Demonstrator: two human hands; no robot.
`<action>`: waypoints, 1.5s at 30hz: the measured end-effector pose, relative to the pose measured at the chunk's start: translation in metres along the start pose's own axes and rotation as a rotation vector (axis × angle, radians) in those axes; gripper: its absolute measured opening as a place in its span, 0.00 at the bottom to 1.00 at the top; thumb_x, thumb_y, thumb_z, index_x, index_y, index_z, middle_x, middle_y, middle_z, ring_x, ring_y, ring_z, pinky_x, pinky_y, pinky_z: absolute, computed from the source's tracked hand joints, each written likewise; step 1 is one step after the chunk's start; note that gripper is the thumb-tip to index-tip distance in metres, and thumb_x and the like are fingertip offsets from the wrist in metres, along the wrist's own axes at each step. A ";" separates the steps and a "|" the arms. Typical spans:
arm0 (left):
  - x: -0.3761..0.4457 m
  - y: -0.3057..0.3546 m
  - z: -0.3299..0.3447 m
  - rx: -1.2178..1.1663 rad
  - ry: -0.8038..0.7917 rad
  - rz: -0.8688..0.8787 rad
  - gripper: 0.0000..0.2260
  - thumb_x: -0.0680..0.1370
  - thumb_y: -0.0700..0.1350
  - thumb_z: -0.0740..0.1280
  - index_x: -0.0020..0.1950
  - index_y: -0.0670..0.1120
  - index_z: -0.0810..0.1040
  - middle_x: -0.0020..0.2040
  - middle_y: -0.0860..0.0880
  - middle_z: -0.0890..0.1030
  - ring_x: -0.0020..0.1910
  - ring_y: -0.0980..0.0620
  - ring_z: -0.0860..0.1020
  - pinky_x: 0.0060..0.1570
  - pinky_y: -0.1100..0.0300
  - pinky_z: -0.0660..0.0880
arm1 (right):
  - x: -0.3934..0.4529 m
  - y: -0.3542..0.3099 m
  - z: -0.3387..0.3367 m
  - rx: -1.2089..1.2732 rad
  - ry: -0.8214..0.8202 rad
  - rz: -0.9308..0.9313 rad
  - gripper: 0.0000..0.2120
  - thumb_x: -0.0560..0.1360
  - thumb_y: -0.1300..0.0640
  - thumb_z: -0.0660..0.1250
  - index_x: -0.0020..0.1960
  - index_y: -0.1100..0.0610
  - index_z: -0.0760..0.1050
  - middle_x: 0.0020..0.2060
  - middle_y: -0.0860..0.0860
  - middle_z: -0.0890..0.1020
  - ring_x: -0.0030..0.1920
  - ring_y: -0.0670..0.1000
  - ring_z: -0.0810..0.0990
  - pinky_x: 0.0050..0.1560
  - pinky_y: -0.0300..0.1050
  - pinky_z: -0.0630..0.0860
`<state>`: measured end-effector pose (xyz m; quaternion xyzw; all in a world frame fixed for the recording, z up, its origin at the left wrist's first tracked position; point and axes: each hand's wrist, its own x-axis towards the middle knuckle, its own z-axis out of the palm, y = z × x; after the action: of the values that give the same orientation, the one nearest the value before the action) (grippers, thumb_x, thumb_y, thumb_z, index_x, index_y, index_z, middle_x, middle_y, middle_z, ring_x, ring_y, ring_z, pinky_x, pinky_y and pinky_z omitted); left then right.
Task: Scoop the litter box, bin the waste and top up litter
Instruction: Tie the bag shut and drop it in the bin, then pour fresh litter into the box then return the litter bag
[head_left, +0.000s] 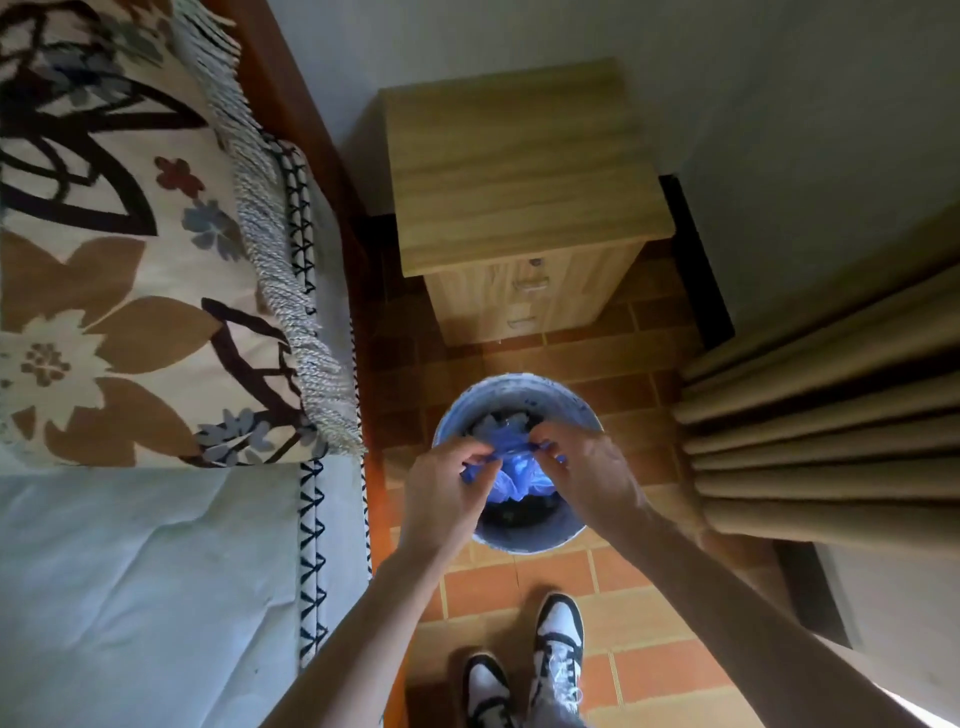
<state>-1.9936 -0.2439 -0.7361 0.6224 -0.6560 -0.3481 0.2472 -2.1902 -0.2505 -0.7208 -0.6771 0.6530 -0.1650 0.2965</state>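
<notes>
Binning step: both hands, left hand (444, 486) and right hand (582, 467), pinch the blue bag (511, 475) over the bin (519, 387); knotting likely next.

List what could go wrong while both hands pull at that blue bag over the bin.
1. The left hand and right hand each pinch the thin blue bag and stretch it between them; the plastic might tear and spill.
2. The bag hangs over the round bin, which stands free on the tiled floor; a hard tug could tip it.
3. The shoes stand close below the bin, so any spill may land on them.
</notes>
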 end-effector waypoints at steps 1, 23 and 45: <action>0.002 -0.012 0.011 -0.005 0.004 -0.017 0.04 0.77 0.46 0.75 0.52 0.50 0.87 0.46 0.59 0.87 0.44 0.63 0.83 0.46 0.58 0.81 | 0.005 0.008 0.012 0.002 -0.012 0.009 0.06 0.78 0.57 0.69 0.55 0.54 0.80 0.45 0.49 0.87 0.42 0.52 0.85 0.43 0.52 0.83; 0.016 -0.096 0.111 0.153 -0.170 -0.233 0.08 0.81 0.49 0.71 0.58 0.52 0.84 0.54 0.55 0.86 0.54 0.56 0.84 0.55 0.56 0.80 | 0.022 0.112 0.135 0.178 -0.145 0.248 0.08 0.76 0.65 0.70 0.51 0.54 0.81 0.44 0.50 0.85 0.46 0.50 0.85 0.52 0.54 0.83; -0.111 0.176 -0.170 0.362 0.121 0.129 0.19 0.82 0.52 0.67 0.70 0.45 0.76 0.65 0.47 0.80 0.65 0.50 0.76 0.68 0.64 0.62 | -0.155 -0.151 -0.146 -0.230 0.146 0.029 0.26 0.81 0.42 0.62 0.75 0.53 0.68 0.74 0.52 0.72 0.75 0.53 0.68 0.72 0.56 0.70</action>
<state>-1.9666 -0.1621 -0.4818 0.6332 -0.7304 -0.1696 0.1920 -2.1753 -0.1298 -0.4901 -0.6833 0.6972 -0.1335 0.1709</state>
